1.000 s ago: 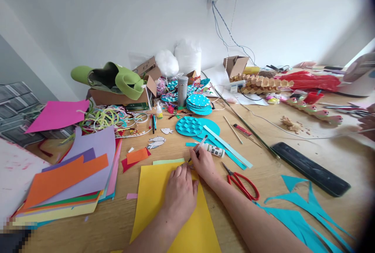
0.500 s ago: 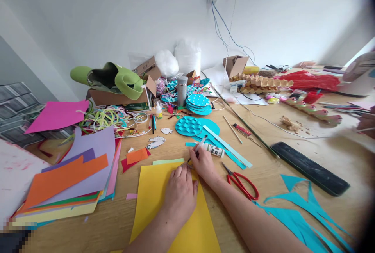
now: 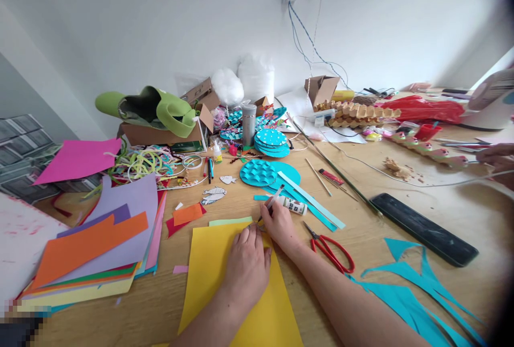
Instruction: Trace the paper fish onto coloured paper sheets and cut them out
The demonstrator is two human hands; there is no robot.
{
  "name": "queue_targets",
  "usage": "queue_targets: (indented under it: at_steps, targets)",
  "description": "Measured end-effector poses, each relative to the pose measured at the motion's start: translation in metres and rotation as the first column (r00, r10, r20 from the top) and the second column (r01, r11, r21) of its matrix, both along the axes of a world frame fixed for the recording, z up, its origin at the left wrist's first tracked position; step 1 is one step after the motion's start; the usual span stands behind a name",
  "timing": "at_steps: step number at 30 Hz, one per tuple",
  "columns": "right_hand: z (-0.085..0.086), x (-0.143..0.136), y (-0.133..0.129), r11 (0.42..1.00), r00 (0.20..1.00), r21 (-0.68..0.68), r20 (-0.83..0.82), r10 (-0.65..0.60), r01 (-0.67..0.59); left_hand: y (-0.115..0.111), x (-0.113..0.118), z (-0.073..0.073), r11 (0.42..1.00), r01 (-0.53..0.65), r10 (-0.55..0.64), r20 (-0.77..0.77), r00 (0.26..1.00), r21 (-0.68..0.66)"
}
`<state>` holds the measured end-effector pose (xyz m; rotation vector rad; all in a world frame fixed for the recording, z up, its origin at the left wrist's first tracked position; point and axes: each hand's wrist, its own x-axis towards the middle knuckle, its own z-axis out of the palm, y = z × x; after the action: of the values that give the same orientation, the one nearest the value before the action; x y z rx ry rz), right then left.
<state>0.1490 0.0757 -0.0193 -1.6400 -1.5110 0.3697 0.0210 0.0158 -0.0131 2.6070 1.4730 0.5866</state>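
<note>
A yellow sheet (image 3: 204,272) lies on the wooden table, with a pale green strip (image 3: 229,221) showing past its far edge. My left hand (image 3: 248,261) rests flat on the sheet, fingers stretched toward its far edge. Beside it, my right hand (image 3: 278,225) pinches a pen (image 3: 276,195), its tip low near the sheet's top right corner. A small grey shape lies under my left fingertips, mostly hidden. Just past my right hand are a white glue bottle (image 3: 295,206) and blue paper discs (image 3: 259,173). Red-handled scissors (image 3: 331,250) lie to the right.
Stacked coloured paper (image 3: 92,256) is at left, blue scraps (image 3: 401,288) and a black case (image 3: 423,229) at right. Farther back stand a grey flask (image 3: 249,125) and a cardboard box (image 3: 160,135). Another person's hand (image 3: 498,157) is at the right edge.
Both my hands keep nearly the same pose. At the right edge, the other person's hand has moved up slightly, and the white cord near it now stretches toward that edge.
</note>
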Motion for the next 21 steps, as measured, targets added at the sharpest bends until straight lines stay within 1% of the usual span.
queue_targets:
  at_steps: [10,21]
  targets:
    - [0.0007,0.0003,-0.0007,0.999,1.000,0.012,-0.005,0.030,-0.030,0.0003,-0.0004,-0.0020,1.000,0.004,-0.005,0.034,0.999,0.020]
    - [0.0032,0.0001,-0.0022,0.997,0.997,0.018,-0.037,0.072,-0.071,0.0007,-0.0003,0.0018,1.000,0.010,-0.009,0.034,0.999,-0.023]
